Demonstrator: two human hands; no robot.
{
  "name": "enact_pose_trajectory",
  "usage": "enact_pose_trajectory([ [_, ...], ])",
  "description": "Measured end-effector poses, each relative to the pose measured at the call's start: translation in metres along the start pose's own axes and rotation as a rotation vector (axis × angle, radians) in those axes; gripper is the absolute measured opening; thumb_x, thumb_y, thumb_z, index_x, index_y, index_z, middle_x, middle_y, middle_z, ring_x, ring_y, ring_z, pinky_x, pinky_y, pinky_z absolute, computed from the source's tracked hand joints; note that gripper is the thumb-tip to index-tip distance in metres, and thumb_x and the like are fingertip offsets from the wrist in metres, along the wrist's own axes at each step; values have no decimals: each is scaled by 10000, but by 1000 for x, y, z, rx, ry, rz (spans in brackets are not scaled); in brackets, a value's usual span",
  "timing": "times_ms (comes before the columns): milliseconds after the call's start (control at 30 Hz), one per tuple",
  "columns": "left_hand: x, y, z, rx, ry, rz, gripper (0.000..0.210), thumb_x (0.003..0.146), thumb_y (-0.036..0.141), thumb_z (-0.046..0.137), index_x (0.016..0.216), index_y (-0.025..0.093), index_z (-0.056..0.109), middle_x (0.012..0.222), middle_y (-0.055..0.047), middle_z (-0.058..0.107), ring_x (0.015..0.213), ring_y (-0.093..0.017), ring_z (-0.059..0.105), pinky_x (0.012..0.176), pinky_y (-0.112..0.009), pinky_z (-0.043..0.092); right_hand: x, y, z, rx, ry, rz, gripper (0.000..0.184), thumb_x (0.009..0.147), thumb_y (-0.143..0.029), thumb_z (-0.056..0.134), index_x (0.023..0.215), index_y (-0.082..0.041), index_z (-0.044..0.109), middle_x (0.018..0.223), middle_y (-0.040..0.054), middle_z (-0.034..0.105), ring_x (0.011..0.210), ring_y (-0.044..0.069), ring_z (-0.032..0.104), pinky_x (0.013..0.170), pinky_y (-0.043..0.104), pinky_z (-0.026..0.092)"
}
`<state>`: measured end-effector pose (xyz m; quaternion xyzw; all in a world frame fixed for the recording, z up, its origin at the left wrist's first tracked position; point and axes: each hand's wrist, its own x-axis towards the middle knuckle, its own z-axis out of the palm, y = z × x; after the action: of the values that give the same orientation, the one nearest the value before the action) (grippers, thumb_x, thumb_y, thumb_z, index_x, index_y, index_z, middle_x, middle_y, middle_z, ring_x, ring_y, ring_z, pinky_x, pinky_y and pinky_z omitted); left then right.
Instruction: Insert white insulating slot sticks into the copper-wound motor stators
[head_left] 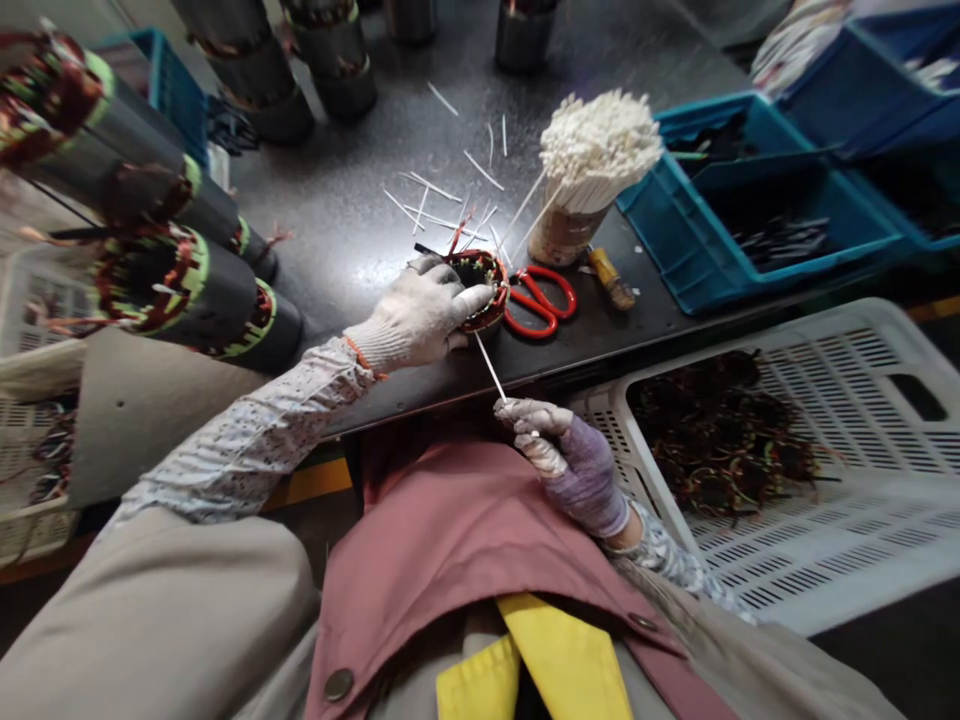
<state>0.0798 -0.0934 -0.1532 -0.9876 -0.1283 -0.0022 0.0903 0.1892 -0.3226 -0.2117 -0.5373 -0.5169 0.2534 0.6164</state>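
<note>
My left hand (420,310), in a white knit glove, is wrapped over a small copper-wound motor stator (480,268) near the table's front edge. Its thumb and fingers press on the rim, hiding part of the windings. In a worn white and purple glove, my right hand (570,460) pinches the near end of a thin white cord (491,367) below the table edge. The cord runs taut up to the stator's near side. Red-handled scissors (541,302) lie just right of the stator. Several loose white cord pieces (484,170) are scattered behind it.
A container of bundled white cords (596,150) stands behind the scissors, beside a short yellow-handled tool (611,280). Blue bins (679,235) hold dark parts at right. Below, a white crate (862,345) contains wound parts. Larger stators (232,285) are stacked at left.
</note>
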Motion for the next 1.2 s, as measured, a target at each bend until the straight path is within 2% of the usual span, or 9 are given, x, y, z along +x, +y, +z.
enact_pose_trajectory([
  [167, 1, 1, -1, -30, 18, -6, 604, 849, 447, 584, 1405, 221, 515, 1124, -129, 703, 1104, -309, 591, 991, -486, 399, 0, 3, 1, -45, 38, 74, 83, 942, -250, 604, 999, -217, 654, 1054, 61, 757, 986, 182, 724, 884, 341, 607],
  [367, 0, -1, 3, -130, 60, -22, 593, 840, 419, 591, 1394, 216, 529, 1155, -132, 700, 1151, -324, 569, 1026, -518, 372, 5, 3, 6, -31, 67, 51, 105, 940, -235, 611, 1022, -228, 675, 1056, 41, 758, 989, 167, 722, 889, 314, 602],
  [633, 3, 0, 1, -152, 28, -40, 609, 813, 404, 626, 1389, 229, 536, 1133, -121, 708, 1160, -330, 568, 1045, -517, 374, 2, -2, 4, -96, 73, 109, 113, 949, -273, 599, 1020, -221, 669, 1044, 55, 761, 965, 174, 727, 885, 335, 613],
  [1033, 6, 1, 1, -133, 10, -46, 622, 826, 413, 612, 1410, 223, 514, 1122, -114, 709, 1141, -315, 581, 1045, -505, 377, 3, -1, 6, -74, 90, 85, 105, 946, -245, 600, 1022, -218, 668, 1058, 51, 757, 976, 167, 722, 886, 325, 605],
  [1200, 6, 2, -1, -109, 15, -32, 606, 842, 419, 593, 1405, 207, 523, 1098, -133, 716, 1118, -326, 593, 1021, -514, 397, 5, 4, 7, -82, 82, 98, 116, 944, -282, 607, 1019, -220, 671, 1050, 54, 760, 964, 177, 726, 877, 336, 611],
])
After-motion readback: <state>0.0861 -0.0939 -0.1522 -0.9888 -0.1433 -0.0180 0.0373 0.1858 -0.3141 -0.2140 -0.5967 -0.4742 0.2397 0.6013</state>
